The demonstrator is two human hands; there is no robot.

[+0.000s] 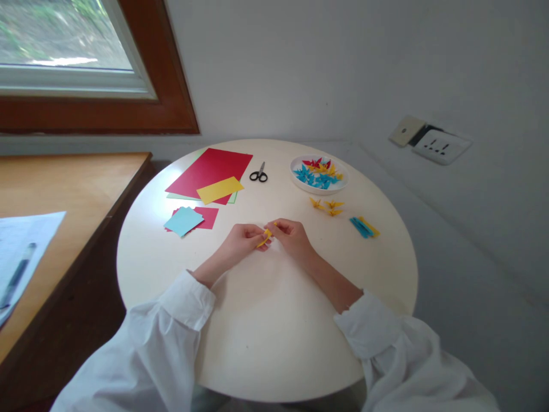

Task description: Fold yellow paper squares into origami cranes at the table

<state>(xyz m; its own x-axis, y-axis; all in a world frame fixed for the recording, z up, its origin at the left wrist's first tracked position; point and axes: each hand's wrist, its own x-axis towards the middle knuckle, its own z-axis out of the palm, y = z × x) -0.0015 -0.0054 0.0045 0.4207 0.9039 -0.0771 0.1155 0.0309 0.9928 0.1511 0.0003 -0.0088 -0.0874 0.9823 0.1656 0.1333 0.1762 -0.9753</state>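
Note:
A small folded yellow paper point(265, 238) is pinched between my two hands above the middle of the round white table point(274, 343). My left hand point(247, 237) grips its lower left part with thumb and fingers. My right hand point(291, 232) is closed on its upper right tip; the fingers hide part of the fold. Several yellow paper cranes point(330, 207) stand on the table to the right, beyond my right hand. Farther right lies a small pile of blue and yellow folded paper strips point(362, 228).
At the back stand a white dish point(295, 182) of red, yellow and blue cranes and black-handled scissors point(258, 176). Red sheets point(214, 169), a yellow strip point(220, 190) and light blue squares point(184, 222) lie left. A wooden desk point(86, 177) with paper and a pen adjoins.

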